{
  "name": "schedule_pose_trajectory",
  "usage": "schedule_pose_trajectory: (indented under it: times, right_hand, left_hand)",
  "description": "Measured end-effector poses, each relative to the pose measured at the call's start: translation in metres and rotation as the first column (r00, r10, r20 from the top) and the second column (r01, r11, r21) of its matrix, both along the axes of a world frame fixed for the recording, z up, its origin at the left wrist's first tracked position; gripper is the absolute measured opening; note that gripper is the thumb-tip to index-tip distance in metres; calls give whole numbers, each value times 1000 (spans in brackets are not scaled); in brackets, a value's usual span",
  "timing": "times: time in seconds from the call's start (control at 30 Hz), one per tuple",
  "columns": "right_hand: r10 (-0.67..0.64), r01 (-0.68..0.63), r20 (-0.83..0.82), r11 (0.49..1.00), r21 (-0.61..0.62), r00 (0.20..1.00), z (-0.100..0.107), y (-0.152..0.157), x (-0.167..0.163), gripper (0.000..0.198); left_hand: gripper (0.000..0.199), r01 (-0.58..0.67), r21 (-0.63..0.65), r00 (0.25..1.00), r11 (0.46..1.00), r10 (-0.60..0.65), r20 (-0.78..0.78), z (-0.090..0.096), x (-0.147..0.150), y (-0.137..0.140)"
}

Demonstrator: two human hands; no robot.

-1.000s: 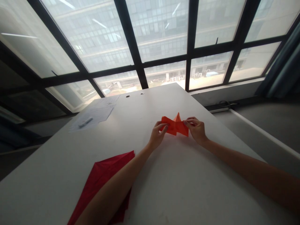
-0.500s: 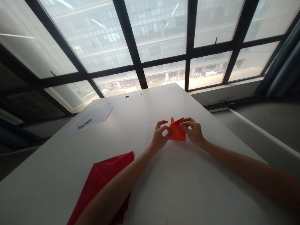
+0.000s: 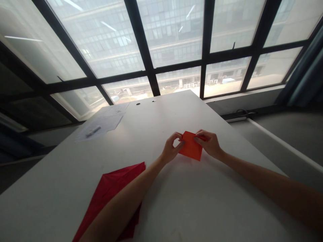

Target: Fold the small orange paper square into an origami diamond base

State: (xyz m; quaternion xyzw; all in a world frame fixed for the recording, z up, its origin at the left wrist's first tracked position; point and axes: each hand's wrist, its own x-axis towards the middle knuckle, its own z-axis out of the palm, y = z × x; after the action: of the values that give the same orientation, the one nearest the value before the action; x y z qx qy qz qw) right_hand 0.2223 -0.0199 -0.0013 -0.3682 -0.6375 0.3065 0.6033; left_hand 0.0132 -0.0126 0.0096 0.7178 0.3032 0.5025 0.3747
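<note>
A small piece of folded orange paper point(image 3: 191, 147) is held just over the white table, between my two hands. My left hand point(image 3: 172, 147) pinches its left edge between thumb and fingers. On the opposite side, my right hand point(image 3: 209, 144) grips the upper right edge, thumb in front and fingers partly behind the paper. The paper's face toward me looks flat and roughly square, with its lower right corner pointing down. What the back of the paper looks like is hidden.
Red folded material point(image 3: 111, 188), partly under my left forearm, lies on the white table point(image 3: 161, 117). White sheets point(image 3: 106, 121) with a pen-like object point(image 3: 93, 131) rest at the far left. Large dark-framed windows point(image 3: 171, 33) stand behind the table; a curtain point(image 3: 299, 75) hangs at right.
The orange paper's raised upper points no longer show; it now appears as a flatter, tilted square. Both hands have closed in on its edges, and the view has shifted slightly.
</note>
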Motion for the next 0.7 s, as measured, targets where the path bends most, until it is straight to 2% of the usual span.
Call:
schedule_pose_trajectory:
  times: [0.13, 0.23, 0.33, 0.43, 0.57, 0.7]
  right_hand:
    - [-91, 87, -64, 994, -64, 994, 2, 1, -1, 21]
    - [-169, 157, -92, 980, -120, 981, 2, 3, -1, 21]
    - [-66, 36, -136, 976, -215, 988, 1, 4, -1, 42]
    - [47, -88, -139, 946, -312, 989, 0, 2, -2, 59]
    - [93, -107, -60, 945, -309, 994, -2, 2, -3, 58]
    - [35, -57, -74, 943, -328, 997, -6, 6, -1, 52]
  left_hand:
    - [45, 125, -234, 984, 964, -91, 152, -3, 6, 1]
    - [50, 159, -337, 978, 928, -102, 182, -5, 9, 2]
    - [55, 106, -389, 981, 915, -31, 194, -7, 7, 4]
    - [56, 64, -418, 985, 906, 8, 170, -8, 2, 6]
    - [68, 121, -493, 991, 862, -82, 102, -9, 0, 6]
    - [72, 84, -485, 995, 871, -46, 89, -12, 2, 7]
